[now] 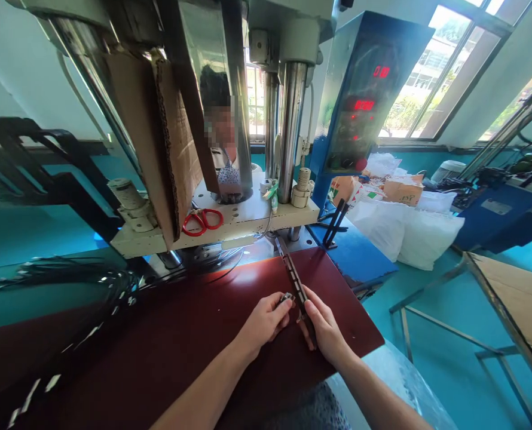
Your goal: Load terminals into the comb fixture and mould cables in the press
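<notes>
Over the dark red tabletop (167, 352) — both hands (288, 322) grip the slotted bar (295, 280).

Bench (158, 352): dark red top, glossy. I observe a bundle of black cables (113, 286) lying along its left side.

You are facing two rows of red digits (372, 89) glowing on the upper half of the control box (338, 128), too blurred to read surely. Handwriting (408, 197) on a carton (396, 189) and a pale label (497, 206) on the blue machine (494, 230) are staying illegible.
</notes>
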Available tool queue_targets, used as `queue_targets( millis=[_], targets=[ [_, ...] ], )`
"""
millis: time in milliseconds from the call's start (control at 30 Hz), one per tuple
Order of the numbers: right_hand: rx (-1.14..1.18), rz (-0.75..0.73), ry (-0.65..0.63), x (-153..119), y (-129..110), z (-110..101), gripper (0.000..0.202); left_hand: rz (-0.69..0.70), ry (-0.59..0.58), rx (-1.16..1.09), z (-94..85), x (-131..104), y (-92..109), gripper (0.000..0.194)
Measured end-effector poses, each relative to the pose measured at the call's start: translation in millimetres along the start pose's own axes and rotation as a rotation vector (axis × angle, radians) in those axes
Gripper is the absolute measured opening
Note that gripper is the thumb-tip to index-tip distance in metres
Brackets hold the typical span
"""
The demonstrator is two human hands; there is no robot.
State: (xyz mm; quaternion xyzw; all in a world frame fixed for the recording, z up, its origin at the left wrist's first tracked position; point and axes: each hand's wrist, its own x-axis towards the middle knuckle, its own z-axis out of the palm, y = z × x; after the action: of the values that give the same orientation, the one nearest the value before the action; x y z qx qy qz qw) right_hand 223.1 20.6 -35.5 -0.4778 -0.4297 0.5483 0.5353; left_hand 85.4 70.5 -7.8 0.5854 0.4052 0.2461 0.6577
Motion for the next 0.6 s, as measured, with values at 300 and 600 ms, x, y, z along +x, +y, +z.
queue_targets(
  millis=[300,600],
  targets=[
    [-0.021,0.025,-0.033,-0.6,-3.1,-1.8,0.056,0.083,0.11,0.099,1.6,7.8,-15.2,0.027],
    [-0.092,-0.016,-0.071,2.6,-0.4,-2.4,0.057,0.092,0.12,0.122,2.6,4.1,-7.2,0.024]
  ],
)
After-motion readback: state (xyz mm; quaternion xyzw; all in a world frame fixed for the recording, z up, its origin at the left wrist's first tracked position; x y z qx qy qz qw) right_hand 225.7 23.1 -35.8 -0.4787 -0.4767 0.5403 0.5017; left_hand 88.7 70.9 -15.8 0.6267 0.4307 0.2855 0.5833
